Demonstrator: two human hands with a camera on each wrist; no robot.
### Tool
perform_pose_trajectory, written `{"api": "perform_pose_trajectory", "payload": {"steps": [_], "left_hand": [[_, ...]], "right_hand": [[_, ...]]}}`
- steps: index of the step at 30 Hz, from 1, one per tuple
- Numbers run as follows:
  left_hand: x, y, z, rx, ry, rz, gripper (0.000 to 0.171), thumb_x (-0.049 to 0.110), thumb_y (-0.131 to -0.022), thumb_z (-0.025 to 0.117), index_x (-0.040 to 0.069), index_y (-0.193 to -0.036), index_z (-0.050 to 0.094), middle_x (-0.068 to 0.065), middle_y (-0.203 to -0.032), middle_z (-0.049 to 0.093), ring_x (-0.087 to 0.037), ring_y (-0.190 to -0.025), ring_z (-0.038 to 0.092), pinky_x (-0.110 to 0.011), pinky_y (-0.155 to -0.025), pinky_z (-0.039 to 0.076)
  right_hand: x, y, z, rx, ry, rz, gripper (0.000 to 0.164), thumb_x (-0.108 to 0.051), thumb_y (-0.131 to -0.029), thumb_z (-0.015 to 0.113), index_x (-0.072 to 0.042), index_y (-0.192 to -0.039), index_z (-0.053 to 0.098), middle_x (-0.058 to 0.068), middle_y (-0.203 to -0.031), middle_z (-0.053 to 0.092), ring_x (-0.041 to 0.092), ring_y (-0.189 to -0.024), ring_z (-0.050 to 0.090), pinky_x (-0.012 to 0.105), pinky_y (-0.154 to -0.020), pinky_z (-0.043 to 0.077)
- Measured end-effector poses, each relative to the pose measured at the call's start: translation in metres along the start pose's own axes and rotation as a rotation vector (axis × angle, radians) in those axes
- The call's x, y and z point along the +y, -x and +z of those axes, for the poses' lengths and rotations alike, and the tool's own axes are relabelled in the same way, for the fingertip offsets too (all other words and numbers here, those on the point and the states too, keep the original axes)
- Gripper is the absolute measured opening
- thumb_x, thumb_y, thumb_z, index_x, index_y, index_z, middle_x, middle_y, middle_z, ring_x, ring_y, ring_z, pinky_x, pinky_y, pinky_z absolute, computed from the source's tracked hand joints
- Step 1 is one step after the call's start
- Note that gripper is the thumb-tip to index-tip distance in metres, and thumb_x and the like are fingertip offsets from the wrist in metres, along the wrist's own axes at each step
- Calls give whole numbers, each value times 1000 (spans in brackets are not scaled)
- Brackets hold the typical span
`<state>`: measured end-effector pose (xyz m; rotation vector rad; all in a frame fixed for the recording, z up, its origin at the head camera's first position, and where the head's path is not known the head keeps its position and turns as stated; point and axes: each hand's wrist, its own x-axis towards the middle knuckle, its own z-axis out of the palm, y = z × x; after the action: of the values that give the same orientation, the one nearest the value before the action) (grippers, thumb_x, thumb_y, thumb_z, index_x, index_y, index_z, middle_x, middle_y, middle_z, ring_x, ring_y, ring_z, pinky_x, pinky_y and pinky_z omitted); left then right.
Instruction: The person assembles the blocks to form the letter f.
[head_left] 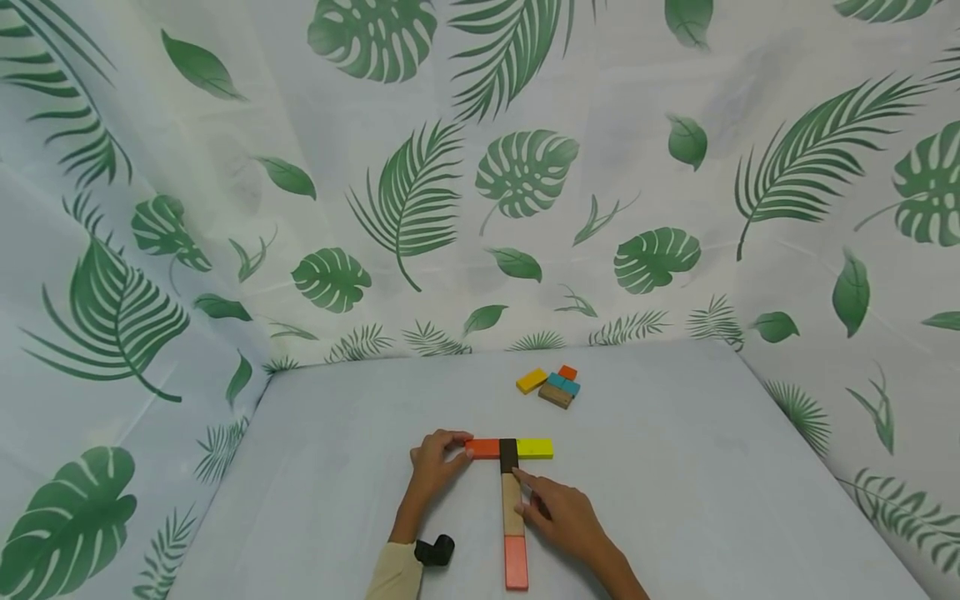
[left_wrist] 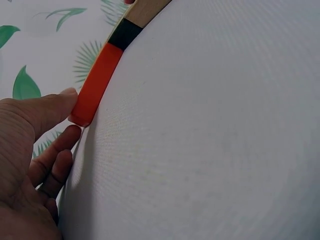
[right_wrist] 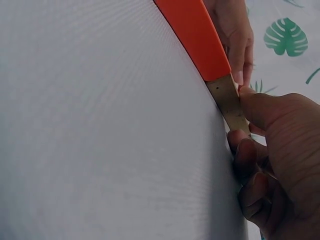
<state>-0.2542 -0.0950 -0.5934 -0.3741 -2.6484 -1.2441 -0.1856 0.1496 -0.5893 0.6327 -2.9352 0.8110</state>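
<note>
Flat blocks form a T on the table. Across its top, an orange block [head_left: 483, 449] lies left of a dark brown block [head_left: 508, 455], with a yellow block [head_left: 535, 448] on the right. Below the brown one, a plain wooden block [head_left: 512, 505] and then a salmon-red block [head_left: 516, 563] make the stem. My left hand [head_left: 437, 461] pinches the orange block's left end between thumb and finger. Against the wooden block's right side, my right hand [head_left: 564, 515] holds thumb and index finger, the index tip near the brown joint. Both blocks rest on the table.
Farther back sits a small group of loose blocks: a yellow-orange block [head_left: 532, 381], blue blocks [head_left: 564, 384], an orange block [head_left: 567, 372] and a wooden block [head_left: 556, 395]. A leaf-printed cloth [head_left: 480, 317] rises behind the white table [head_left: 337, 417]. A black device [head_left: 436, 551] is at my left wrist.
</note>
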Motion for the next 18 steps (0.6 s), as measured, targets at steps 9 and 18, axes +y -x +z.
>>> {"api": "perform_pose_trajectory", "payload": {"steps": [9, 18], "left_hand": [[1, 8, 6, 19, -16, -22, 34, 31, -86, 74, 16, -116, 70, -11, -115, 62, -25, -101, 57, -38, -76, 28], [18, 35, 15, -105, -150, 24, 67, 50, -83, 72, 14, -138, 55, -13, -152, 39, -39, -132, 39, -58, -90, 35]], "right_hand": [[0, 0, 2, 6, 12, -8, 51, -44, -93, 63, -22, -138, 57, -18, -70, 44, -4, -61, 38, 17, -56, 34], [2, 1, 4, 38, 20, -18, 51, -45, -92, 63, -23, -137, 58, -18, -70, 44, -4, -60, 37, 16, -56, 34]]}}
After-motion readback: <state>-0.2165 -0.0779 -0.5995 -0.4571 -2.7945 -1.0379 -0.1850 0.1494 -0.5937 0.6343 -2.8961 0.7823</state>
